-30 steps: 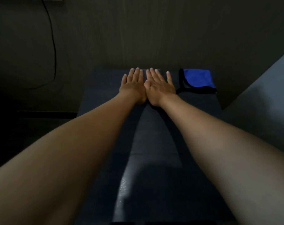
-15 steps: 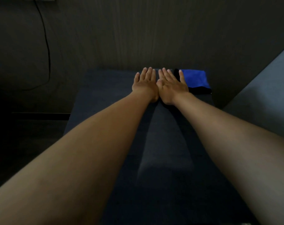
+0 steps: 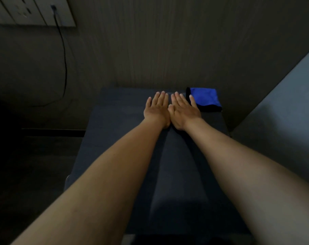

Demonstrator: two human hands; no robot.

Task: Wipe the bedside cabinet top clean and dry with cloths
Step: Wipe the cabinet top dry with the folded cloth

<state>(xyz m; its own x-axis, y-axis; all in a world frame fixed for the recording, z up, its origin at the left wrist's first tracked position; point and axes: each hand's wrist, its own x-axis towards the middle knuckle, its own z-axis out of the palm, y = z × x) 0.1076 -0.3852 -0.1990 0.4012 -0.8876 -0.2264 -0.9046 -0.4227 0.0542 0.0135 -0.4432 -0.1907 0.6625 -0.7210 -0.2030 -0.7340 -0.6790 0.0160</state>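
Note:
The dark bedside cabinet top (image 3: 114, 124) stretches away from me toward the wall. My left hand (image 3: 157, 110) and my right hand (image 3: 183, 111) lie flat on it side by side, palms down, fingers straight and nothing held. A folded blue cloth with a black edge (image 3: 206, 98) lies at the far right corner of the top, just right of my right hand, whose little finger overlaps its left edge in the view.
A dark wood-grain wall (image 3: 168, 50) stands behind the cabinet. A socket panel (image 3: 31, 11) sits high on the left with a black cable (image 3: 64, 68) hanging down. A grey bed surface (image 3: 282, 112) borders the cabinet's right side. Dark floor lies to the left.
The view has tilted up, so the socket panel now shows. My hands stay flat and together near the blue cloth, with the right hand still at its left edge.

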